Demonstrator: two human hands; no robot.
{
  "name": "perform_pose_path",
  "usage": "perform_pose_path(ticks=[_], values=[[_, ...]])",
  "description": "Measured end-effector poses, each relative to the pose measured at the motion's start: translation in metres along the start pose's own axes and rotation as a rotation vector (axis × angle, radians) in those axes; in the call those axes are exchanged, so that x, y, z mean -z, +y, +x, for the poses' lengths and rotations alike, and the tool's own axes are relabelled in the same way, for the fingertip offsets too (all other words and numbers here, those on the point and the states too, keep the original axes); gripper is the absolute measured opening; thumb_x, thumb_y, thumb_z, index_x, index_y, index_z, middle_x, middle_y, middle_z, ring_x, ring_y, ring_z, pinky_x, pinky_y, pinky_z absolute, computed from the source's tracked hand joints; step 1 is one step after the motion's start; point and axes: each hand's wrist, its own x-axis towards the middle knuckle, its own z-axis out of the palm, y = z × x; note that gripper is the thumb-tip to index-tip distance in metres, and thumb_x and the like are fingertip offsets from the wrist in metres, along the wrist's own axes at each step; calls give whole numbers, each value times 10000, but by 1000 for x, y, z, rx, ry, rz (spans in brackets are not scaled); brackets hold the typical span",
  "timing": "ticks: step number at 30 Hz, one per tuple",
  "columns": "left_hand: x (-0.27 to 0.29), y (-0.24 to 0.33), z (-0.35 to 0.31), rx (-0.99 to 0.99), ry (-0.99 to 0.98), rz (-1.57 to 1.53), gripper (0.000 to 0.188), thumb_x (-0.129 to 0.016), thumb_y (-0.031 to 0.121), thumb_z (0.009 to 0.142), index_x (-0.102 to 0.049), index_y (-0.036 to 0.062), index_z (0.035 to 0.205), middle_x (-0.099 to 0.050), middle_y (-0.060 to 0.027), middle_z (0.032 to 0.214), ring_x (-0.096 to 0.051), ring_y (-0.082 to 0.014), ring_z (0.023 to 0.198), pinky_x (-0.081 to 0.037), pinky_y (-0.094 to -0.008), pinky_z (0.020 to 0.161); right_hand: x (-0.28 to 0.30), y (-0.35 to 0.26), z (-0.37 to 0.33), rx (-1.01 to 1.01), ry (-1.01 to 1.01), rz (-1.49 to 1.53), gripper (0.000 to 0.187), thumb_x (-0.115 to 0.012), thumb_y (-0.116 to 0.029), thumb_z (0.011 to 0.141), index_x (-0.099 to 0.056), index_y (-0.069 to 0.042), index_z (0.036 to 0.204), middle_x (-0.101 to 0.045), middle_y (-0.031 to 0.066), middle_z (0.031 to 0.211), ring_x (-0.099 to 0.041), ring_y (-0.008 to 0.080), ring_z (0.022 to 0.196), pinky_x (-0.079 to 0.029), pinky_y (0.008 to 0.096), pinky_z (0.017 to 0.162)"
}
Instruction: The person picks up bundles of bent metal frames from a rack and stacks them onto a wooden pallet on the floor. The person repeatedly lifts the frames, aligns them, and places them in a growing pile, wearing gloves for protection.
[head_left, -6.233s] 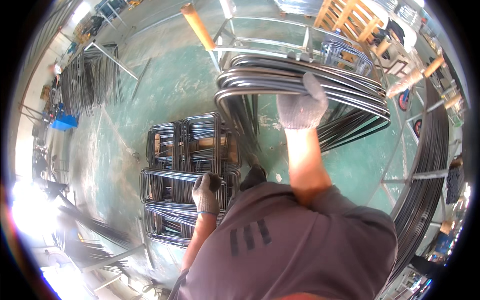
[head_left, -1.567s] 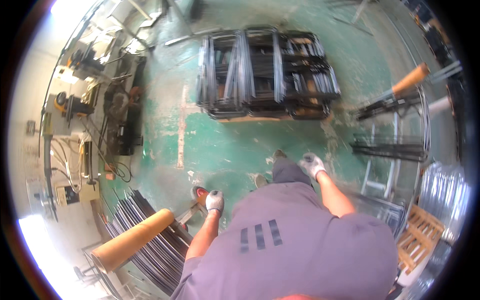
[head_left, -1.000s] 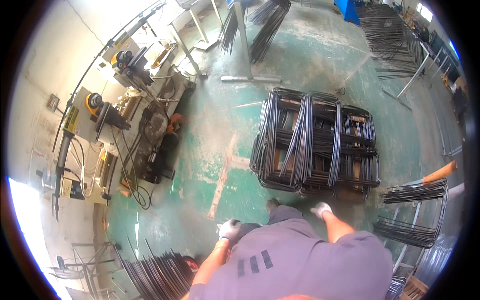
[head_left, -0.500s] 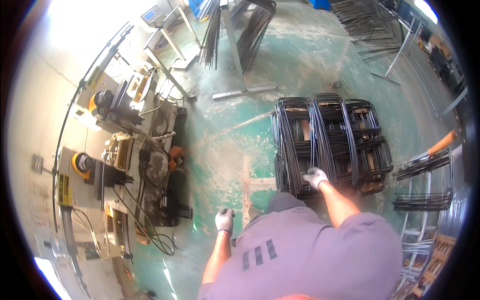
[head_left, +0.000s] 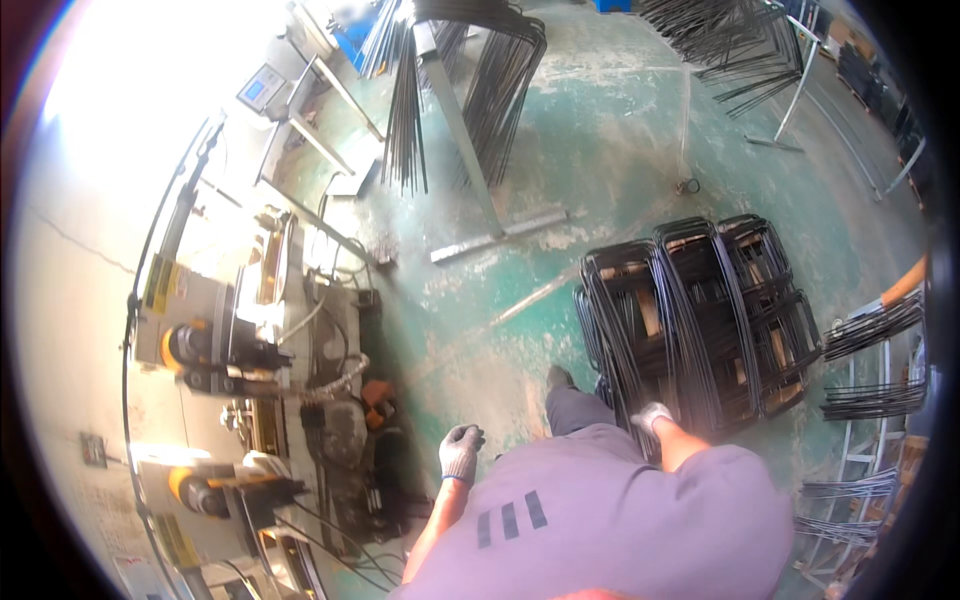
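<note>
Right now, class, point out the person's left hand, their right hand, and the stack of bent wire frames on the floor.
left hand (head_left: 461, 450), head view, back of the glove.
right hand (head_left: 652, 415), head view, middle of the glove.
stack of bent wire frames (head_left: 700, 310), head view, a top frame's bars.

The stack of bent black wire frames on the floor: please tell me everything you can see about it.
The stack of wire frames is made of dark, thin metal rods bent into rounded rectangular loops, piled flat in several overlapping rows. Pale wooden slats show through the gaps beneath. It lies on the green floor, in front of the person. The gloved right hand is at its near edge.
</note>
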Motion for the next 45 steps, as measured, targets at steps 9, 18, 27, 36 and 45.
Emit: perform_pose_path(ticks=[9,18,27,36,45], values=[[-48,245,185,-311,-74,-77,257,-696,151,1052,-734,-47,1211,-791,-119,1090,-750,-206,955,-598,-333,889,308,-301,85,301,294,519,560,-870,-289,837,-719,-15,1302,-810,180,1142,-777,271,1075,-597,378,979],[-63,280,380,-81,-259,-15,263,-705,158,1028,-765,-47,1181,-797,-107,1002,-747,-178,881,-592,-302,814,546,-509,168,598,639,702,653,-914,-176,794,-668,-59,1388,-767,87,1158,-725,199,1060,-588,357,983],[-45,425,522,-399,-168,85,277,-706,167,1025,-740,-60,1181,-782,-116,1031,-730,-183,887,-569,-304,821,778,-677,184,767,957,272,806,-884,-182,789,-562,-91,1523,-655,176,1470,-622,339,1374,-508,433,1165],[-126,460,565,-194,1,-109,229,-695,126,1038,-727,-60,1167,-786,-144,1032,-753,-221,868,-610,-344,787,1002,-853,332,887,999,-8,880,-825,-220,837,-448,-63,1616,-464,176,1674,-424,343,1564,-362,425,1299],[-179,471,602,-296,67,-90,222,-675,151,1065,-726,-41,1165,-782,-129,1042,-756,-208,887,-628,-343,841,1050,-893,378,937,862,-236,824,-851,-217,735,-573,-27,1487,-613,231,1434,-566,381,1391,-481,439,1200]])
